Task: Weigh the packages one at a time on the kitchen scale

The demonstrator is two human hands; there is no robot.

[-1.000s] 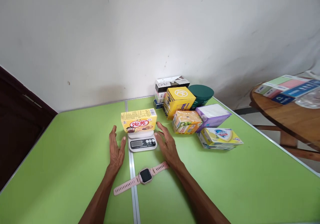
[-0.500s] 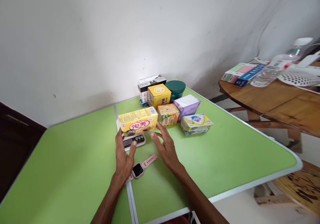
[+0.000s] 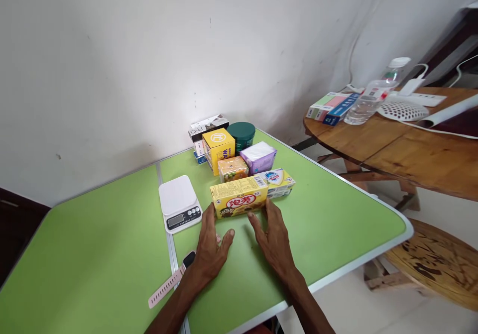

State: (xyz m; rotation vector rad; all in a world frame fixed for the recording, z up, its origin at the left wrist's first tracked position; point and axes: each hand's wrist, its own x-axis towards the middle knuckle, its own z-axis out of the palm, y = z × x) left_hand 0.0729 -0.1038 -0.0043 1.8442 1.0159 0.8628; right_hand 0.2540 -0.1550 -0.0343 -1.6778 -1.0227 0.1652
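Observation:
A yellow snack box (image 3: 240, 198) with red lettering is held by its two ends between my hands, at the front of the group of packages. My left hand (image 3: 212, 247) has its fingers against the left end, thumb standing off. At the right end, the fingers of my right hand (image 3: 274, 237) press on the box. To the left lies a white digital kitchen scale (image 3: 178, 197) with a bare platform. A pink-strapped smartwatch (image 3: 189, 259) is partly covered by my left hand and wrist. Just behind the snack box's right end is a yellow soap box (image 3: 278, 182).
Behind stand an orange package (image 3: 233, 167), a purple tissue pack (image 3: 259, 158), a yellow carton (image 3: 219, 147), a green-lidded tub (image 3: 241, 134) and stacked boxes (image 3: 208, 126). A wooden table (image 3: 411, 147) on the right bears a plastic bottle (image 3: 368, 102). A stool (image 3: 433, 259) sits lower right.
My hands closed in on the snack box, lifted it off the scale and carried it right, to in front of the other packages. The view has turned right.

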